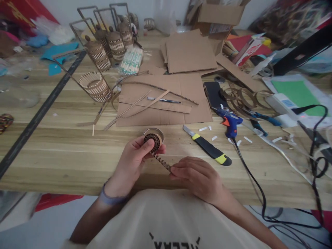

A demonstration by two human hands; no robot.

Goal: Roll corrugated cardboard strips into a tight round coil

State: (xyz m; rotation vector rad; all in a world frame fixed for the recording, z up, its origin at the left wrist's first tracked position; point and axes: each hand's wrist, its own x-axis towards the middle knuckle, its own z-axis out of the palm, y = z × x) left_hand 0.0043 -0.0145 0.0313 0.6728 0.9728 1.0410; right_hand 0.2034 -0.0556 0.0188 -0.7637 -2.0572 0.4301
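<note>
Near the table's front edge, my left hand [135, 155] grips a coil of corrugated cardboard strip [152, 142] between thumb and fingers. A thin ring [158, 130] shows just behind the coil, partly covered by it. From the coil a loose tail of the strip runs down to the right, its end pinched by my right hand [195, 174]. To the right lies a utility knife [210, 148] with its blade out. Beyond the hands, a cardboard sheet [166, 83] carries loose corrugated strips and a pen [164, 100].
A blue glue gun [230, 121] with a black cable lies at the right, near pliers [264, 121], a phone [215, 95] and cardboard rings [243, 98]. Several stick-and-cardboard lanterns [100, 57] stand at the back left beside bagged sticks [131, 60]. Cardboard sheets [190, 52] are stacked behind.
</note>
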